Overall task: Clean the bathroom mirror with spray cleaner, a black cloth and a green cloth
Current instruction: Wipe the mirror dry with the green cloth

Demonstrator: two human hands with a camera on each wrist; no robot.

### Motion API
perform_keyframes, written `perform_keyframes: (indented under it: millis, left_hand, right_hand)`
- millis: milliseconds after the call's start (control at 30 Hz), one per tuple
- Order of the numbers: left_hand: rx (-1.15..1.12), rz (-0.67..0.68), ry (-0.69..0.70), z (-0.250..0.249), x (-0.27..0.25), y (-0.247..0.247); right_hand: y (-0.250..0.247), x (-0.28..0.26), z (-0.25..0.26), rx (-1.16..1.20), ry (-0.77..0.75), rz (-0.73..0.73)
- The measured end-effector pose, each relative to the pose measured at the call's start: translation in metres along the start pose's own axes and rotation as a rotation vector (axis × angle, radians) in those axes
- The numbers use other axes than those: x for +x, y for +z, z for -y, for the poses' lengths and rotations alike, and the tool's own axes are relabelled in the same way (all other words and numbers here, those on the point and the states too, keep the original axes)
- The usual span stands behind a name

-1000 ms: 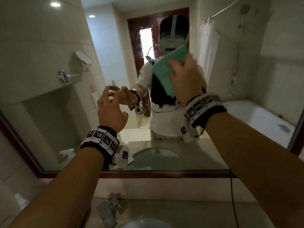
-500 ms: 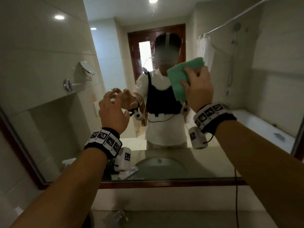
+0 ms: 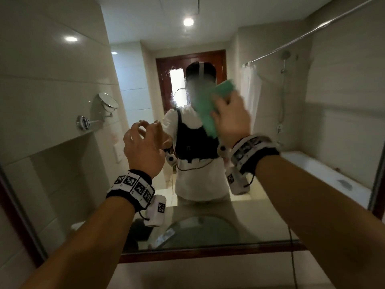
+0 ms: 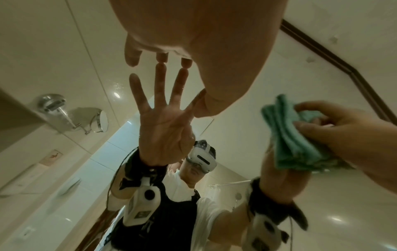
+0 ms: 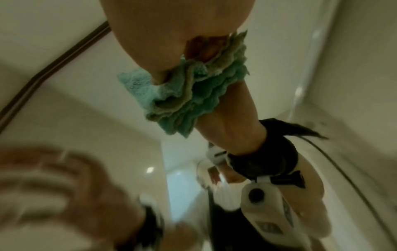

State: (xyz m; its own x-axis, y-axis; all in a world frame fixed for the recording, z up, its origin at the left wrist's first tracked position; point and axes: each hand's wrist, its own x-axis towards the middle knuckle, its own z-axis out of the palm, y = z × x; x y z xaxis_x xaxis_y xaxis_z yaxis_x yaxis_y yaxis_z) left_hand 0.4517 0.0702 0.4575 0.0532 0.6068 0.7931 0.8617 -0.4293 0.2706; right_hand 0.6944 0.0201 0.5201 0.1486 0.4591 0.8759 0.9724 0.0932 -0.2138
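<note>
The wall mirror (image 3: 62,163) fills the head view. My right hand (image 3: 229,119) grips a folded green cloth (image 3: 205,109) and presses it against the glass over the reflected head. In the right wrist view the green cloth (image 5: 189,95) bunches under the fingers of the right hand (image 5: 171,42). My left hand (image 3: 143,147) is raised to the left of it and holds nothing. In the left wrist view the fingertips (image 4: 161,58) of the left hand rest on the glass, meeting their reflection. The green cloth (image 4: 290,135) shows there at the right. No spray bottle is in view.
The brown mirror frame (image 3: 208,254) runs along the bottom, with a pale wall strip below. The reflection shows a person in a headset, a basin (image 3: 200,228), a round wall-mounted mirror (image 3: 108,102), a bathtub (image 3: 325,174) and a shower curtain (image 3: 250,88). A cable (image 3: 291,257) hangs at the right.
The right hand swept the green cloth to the right over the glass, then back to the left. The left hand stayed with its fingertips on the mirror. The head view tilted upward.
</note>
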Motion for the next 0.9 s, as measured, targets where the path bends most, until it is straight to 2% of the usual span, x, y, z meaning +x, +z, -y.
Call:
perform_keyframes:
  millis: [100,133,200,233,300,367,433,567,667,800,900]
  left_hand:
    - [-0.011,-0.011,-0.001,0.000,-0.001,0.002]
    - [-0.009,-0.011,-0.002,0.000,-0.001,0.003]
    - [0.000,-0.011,-0.001,-0.001,-0.002,0.002]
    - [0.003,-0.010,-0.002,0.000,-0.001,0.001]
    - [0.006,0.005,-0.005,0.000,0.000,-0.001]
    - [0.018,0.017,-0.006,0.001,0.001,-0.002]
    - [0.022,0.019,0.000,0.002,0.001,-0.003]
    - [0.009,0.008,-0.007,0.001,0.001,-0.002]
    - [0.007,-0.001,-0.004,-0.001,0.000,-0.001]
    - [0.002,-0.008,-0.015,-0.002,0.001,0.002]
    - [0.004,-0.008,-0.018,-0.002,0.000,0.001]
  right_hand:
    - [0.032,-0.044,0.021,-0.218,-0.349,0.186]
    - [0.041,-0.056,0.022,-0.247,-0.416,0.222]
    - [0.044,-0.062,0.018,-0.225,-0.456,0.278]
    - [0.038,-0.057,0.015,-0.207,-0.432,0.265]
    - [0.018,-0.034,0.004,-0.085,-0.239,0.176]
    - [-0.005,-0.003,-0.019,0.067,-0.012,0.010]
    - [-0.030,0.021,-0.040,0.135,0.142,-0.149]
    - [-0.040,0.039,-0.049,0.122,0.201,-0.247]
    - [-0.021,0.026,-0.029,0.088,0.093,-0.187]
    - [0.015,-0.020,0.009,-0.112,-0.294,-0.007]
    - [0.041,-0.049,0.020,-0.258,-0.409,0.122]
